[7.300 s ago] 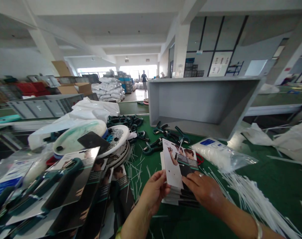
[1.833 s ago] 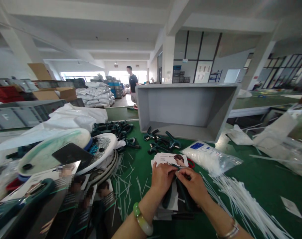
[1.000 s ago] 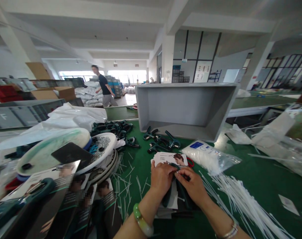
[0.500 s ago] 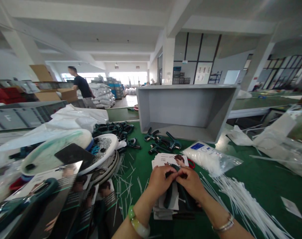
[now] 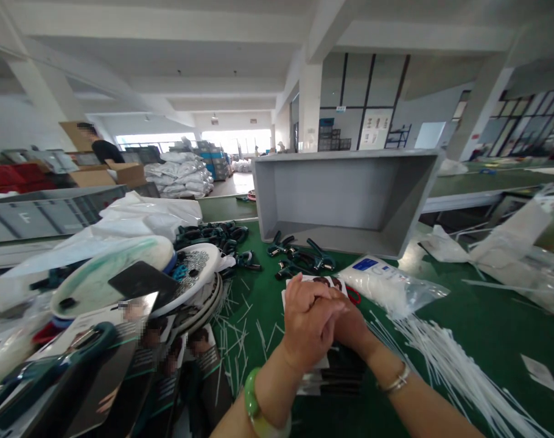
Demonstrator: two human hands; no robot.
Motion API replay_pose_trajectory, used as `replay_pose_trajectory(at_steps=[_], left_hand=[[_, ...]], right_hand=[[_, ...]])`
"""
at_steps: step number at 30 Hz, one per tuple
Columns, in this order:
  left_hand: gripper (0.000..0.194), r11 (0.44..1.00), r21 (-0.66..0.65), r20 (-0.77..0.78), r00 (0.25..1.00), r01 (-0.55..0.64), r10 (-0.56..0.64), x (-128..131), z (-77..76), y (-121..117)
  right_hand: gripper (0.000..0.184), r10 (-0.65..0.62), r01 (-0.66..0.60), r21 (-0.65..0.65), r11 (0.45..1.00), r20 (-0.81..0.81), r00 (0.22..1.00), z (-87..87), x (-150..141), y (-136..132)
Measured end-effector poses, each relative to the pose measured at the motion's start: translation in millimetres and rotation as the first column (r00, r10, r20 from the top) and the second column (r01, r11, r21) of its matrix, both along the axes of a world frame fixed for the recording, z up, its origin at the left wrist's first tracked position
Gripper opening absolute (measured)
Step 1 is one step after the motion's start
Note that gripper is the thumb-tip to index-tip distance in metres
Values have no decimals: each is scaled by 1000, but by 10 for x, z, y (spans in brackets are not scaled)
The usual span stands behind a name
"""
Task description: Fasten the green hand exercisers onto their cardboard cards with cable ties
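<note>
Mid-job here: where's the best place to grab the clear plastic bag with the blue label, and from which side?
On the clear plastic bag, I'd pinch the slack film at its right end, coming from the right: that end looks thin and flattened, while white contents bulk out the left part, nearer the right hand.

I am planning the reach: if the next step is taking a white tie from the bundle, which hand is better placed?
The right hand, I think: the white bundle lies beside the right arm, while the left hand would likely cross that arm.
</note>
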State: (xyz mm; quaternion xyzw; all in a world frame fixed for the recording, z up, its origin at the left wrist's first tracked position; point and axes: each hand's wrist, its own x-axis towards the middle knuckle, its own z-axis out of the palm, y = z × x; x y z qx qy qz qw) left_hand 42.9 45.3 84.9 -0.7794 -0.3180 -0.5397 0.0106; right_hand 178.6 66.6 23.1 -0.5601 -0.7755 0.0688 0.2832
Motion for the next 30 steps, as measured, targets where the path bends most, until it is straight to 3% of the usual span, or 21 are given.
replay_pose_trajectory(at_steps=[2, 4, 6, 9, 11, 13, 17, 20, 22, 24, 27, 30], left_hand=[[16, 998, -51, 30, 999, -30, 31, -82, 147, 73], [19, 970, -207, 139, 978, -126, 157, -211, 134, 132], [20, 887, -419, 133, 954, -191, 269, -339, -57, 106], [35, 703, -697, 84, 957, -143, 278, -428, -510, -95], [51, 627, -775, 102, 963, -81, 251, -407, -750, -247], [59, 593, -802, 120, 956, -65, 268, -355, -862, -340], [77, 586, -810, 222, 915, -20, 338, -306, -854, -352], [88, 597, -787, 459, 793, 154, 401, -363, -878, -350], [77, 574, -760, 579, 720, 306, 382, -421, -930, -371], [51, 528, -747, 613, 727, 405, 309, -466, -980, -402], [24, 539, -767, 544, 798, 348, 260, -485, -1002, -440], [17, 662, -733, 421, 870, 159, 257, -461, -967, -457]], right_hand=[[16, -2, 5, 50, 999, -46, 999, -7, -1, 39], [17, 28, -15, 123, 992, -103, 994, -29, 29, 24], [18, 102, -73, 203, 977, -139, 985, -45, 81, -36], [18, 241, -215, 248, 945, -80, 967, -21, 149, -162], [17, 282, -277, 194, 941, 2, 959, 36, 164, -232], [17, 288, -297, 125, 947, 78, 954, 117, 166, -276], [17, 321, -337, 67, 939, 175, 931, 287, 224, -357], [24, 358, -378, 77, 923, 193, 914, 383, 312, -502], [32, 379, -400, 43, 916, 243, 893, 417, 330, -629], [29, 340, -365, 11, 931, 337, 878, 412, 290, -744], [9, 197, -264, 65, 962, 502, 842, 333, 164, -848], [15, 137, -269, 170, 948, 547, 826, 236, 66, -869]])
